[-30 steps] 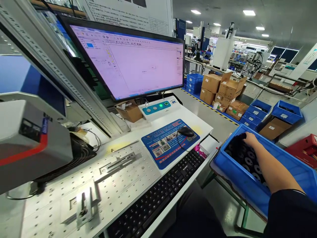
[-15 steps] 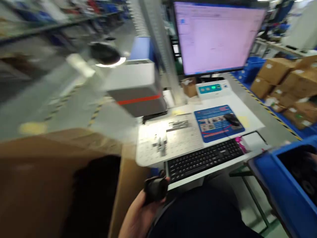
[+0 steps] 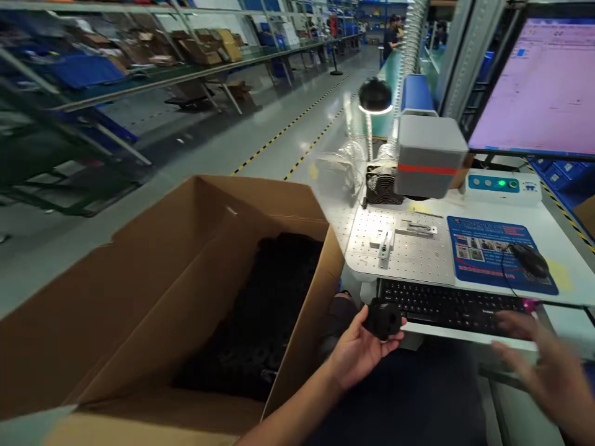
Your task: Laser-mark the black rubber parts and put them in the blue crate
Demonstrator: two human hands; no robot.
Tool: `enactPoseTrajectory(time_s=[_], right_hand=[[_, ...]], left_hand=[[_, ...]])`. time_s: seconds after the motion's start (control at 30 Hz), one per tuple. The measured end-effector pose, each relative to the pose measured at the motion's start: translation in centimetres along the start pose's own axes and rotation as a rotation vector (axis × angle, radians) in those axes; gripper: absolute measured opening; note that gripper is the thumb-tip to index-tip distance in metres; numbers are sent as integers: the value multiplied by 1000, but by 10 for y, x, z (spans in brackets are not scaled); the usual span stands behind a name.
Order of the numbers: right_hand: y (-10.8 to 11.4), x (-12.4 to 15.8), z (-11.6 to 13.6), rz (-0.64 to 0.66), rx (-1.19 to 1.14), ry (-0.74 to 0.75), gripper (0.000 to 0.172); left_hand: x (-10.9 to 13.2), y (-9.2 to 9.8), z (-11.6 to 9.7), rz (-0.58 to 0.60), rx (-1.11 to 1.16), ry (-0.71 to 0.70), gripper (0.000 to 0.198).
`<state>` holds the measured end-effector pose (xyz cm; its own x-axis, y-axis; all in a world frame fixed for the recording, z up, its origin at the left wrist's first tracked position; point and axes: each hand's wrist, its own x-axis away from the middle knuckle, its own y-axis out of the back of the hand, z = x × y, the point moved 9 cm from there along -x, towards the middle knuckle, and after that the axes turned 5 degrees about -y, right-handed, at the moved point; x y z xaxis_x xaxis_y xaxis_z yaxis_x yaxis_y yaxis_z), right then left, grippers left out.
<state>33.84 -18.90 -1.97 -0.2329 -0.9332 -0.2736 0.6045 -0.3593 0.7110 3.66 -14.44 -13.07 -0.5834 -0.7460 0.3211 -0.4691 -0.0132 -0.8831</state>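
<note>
Left hand holding a small black part beside an open cardboard box at a workbench.

The left hand (image 3: 357, 353), palm up, has its fingers curled around the black part (image 3: 382, 319), which sits just off the bench's front edge, below the left end of the keyboard (image 3: 455, 306). The right hand (image 3: 543, 365), blurred, hovers empty with fingers spread near the front right corner. The cardboard box (image 3: 153, 297), holding dark parts, stands against the bench's left edge.
</note>
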Motion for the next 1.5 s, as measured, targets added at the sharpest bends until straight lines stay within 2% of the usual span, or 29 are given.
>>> enactPoseTrajectory(time_s=[0.1,0.17,0.23,0.3,0.4,0.47,0.53,0.6,0.63,0.77,0.83,0.9,1.0,1.17,1.33,1.5], right_hand=[[-103,14,79,234,-169,112,62],[-154,23,121,315,-294,155,69],[-185,28,148,342,-394,173,67],[-199,27,162,338,-448,190,59],[-207,15,167,332,-451,226,52],[-207,-4,158,300,-398,214,51],[-203,-33,137,220,-313,146,50],[-198,-68,112,138,-208,60,48],[-197,-86,101,114,-159,29,48],[-205,-146,69,122,-24,-40,51],[-215,-165,60,135,7,-81,53],[-227,-178,55,156,22,-104,53],[-244,-190,53,194,26,-100,55],[-252,-198,55,160,50,-18,60],[-253,-196,52,82,74,32,65],[-255,-193,45,50,61,-15,71]], left_hand=[[12,-9,-5,69,39,-73,63],[24,-14,-10,134,47,-92,63],[36,-13,-16,161,47,-133,59],[46,-6,-25,149,37,-194,52],[57,9,-43,105,-90,-264,44],[64,27,-68,38,-327,-323,42],[71,55,-117,-103,-690,-459,39],[75,94,-184,-344,-1106,-606,41],[72,118,-216,-475,-1328,-605,45],[37,210,-331,-748,-1545,-568,49],[18,243,-374,-845,-1650,-541,54],[-1,264,-403,-875,-1761,-508,59],[-30,285,-427,-837,-1915,-430,63],[-68,317,-438,-772,-2037,-231,73],[-80,337,-437,-769,-2063,-99,67],[-84,343,-436,-819,-2037,-48,62]])
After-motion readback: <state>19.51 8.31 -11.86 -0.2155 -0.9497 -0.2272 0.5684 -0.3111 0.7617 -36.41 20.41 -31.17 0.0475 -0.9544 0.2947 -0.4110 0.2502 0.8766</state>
